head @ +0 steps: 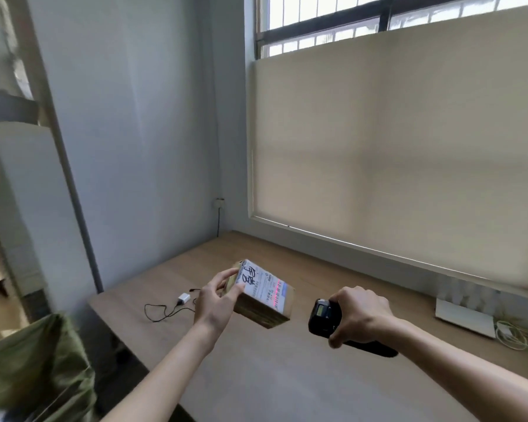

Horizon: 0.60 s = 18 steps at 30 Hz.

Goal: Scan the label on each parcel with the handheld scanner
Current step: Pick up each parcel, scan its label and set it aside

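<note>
The left hand (215, 300) grips a small brown cardboard parcel (264, 296) above the wooden bench (287, 376), its white label (264, 286) bearing black handwriting and a red scan line. Beside it, the right hand (360, 316) clasps the black handheld scanner (322, 318).

A white charger (184, 298) with its cable lies on the desk (287, 376).

Both bare forearms are stretched forward from the bottom of the view, the left hand (218, 300) raised with thumb and fingers pinched on the near end of a parcel (264, 295). The right hand (358, 315) is curled round the scanner (323, 318), knuckles turned up and wrist kept straight, level with the left.
</note>
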### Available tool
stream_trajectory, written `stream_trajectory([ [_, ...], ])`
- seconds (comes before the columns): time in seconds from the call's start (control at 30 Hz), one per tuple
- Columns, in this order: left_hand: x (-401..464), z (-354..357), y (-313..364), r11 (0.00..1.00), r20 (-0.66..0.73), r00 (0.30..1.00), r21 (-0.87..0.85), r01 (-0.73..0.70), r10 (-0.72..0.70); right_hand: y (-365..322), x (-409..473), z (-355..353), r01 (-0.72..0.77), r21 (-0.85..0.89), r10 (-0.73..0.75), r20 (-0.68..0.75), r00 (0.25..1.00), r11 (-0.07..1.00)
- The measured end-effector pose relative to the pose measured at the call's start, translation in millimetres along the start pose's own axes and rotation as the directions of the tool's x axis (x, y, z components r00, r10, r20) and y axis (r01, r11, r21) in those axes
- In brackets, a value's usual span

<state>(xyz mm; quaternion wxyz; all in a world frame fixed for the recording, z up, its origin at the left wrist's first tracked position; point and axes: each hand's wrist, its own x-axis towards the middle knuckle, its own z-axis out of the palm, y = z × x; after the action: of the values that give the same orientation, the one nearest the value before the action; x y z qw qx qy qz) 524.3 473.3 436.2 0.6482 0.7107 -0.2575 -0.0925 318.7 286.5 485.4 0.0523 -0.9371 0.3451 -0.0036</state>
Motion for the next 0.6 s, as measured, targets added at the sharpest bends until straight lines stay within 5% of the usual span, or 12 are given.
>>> stream_trajectory([
  [0.33,14.1,-210.4,-32.2,0.999,-0.211,0.977,-0.021,0.027,-0.031,-214.7,39.3,31.0,0.173,0.093,-0.175,0.02,0.984,0.981],
  [0.47,9.4,-291.3,-54.4,0.995,-0.286,0.955,-0.078,0.063,-0.083,-299.4,46.9,48.3,0.231,0.323,-0.269,0.08,0.96,0.918],
  [0.6,4.1,-363.8,-78.4,0.971,-0.389,0.902,-0.211,0.111,-0.188,-385.9,55.9,72.7,0.248,0.64,-0.414,0.12,0.902,0.727],
])
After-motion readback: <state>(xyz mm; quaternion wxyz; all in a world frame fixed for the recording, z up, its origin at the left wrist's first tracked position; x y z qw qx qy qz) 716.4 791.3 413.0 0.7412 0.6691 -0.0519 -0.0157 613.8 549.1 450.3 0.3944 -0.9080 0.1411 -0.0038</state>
